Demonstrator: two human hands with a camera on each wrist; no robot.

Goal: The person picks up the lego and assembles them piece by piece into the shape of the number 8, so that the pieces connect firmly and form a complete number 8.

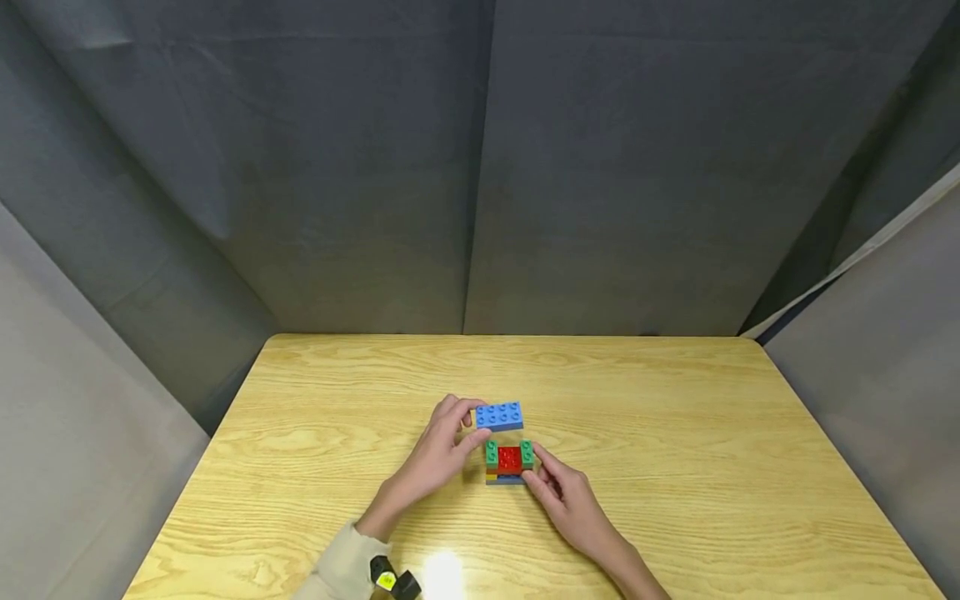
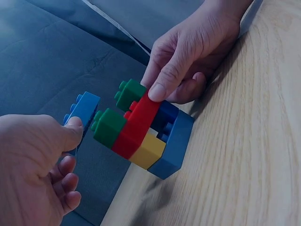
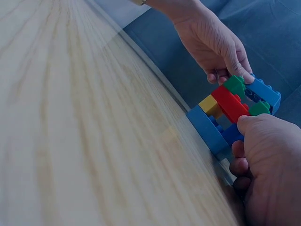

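Observation:
A light blue building brick with two rows of studs is pinched at its left end by my left hand. It is held just above a small stack of bricks. That stack has a blue brick at the bottom, then a yellow brick and a dark blue brick at its two ends. A red brick bridges those, and a green brick tops each end. At the stack's right side, my right hand grips it between thumb and fingers.
The stack stands on a light wooden table. Grey curtains hang behind the table and along both sides. A black wrist device is strapped over my left sleeve.

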